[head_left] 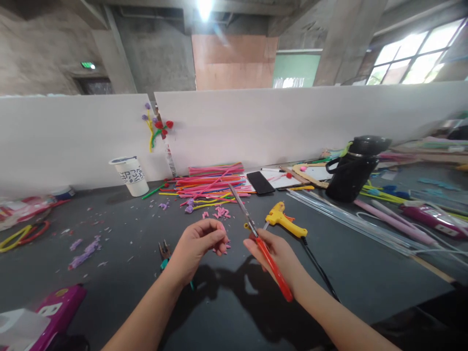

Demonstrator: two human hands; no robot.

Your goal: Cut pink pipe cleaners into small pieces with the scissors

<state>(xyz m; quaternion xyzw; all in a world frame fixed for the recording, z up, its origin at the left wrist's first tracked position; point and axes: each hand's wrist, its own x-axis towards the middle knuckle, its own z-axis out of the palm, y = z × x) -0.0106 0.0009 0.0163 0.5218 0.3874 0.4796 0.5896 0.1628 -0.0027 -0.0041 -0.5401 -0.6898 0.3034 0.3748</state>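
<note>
My right hand (280, 256) is closed round a pair of scissors (268, 263) with red handles, its metal blades pointing up and away to the left. Level with it, my left hand (201, 241) is pinched shut, and a small pink pipe cleaner piece (223, 227) just shows at the fingertips, mostly hidden. Behind the hands lie short cut pink pieces (222, 212) on the dark table. Pliers (164, 251) with teal handles lie partly under my left forearm. To the right of the scissors rests a yellow glue gun (287, 220) with a black cord.
A heap of coloured pipe cleaners (208, 183) lies at the back, beside a black phone (260, 183). A white cup (132, 178) stands left, a black jug (354, 170) right. Clear sticks (343, 219) stretch across the right side. Purple scraps (85, 253) lie left.
</note>
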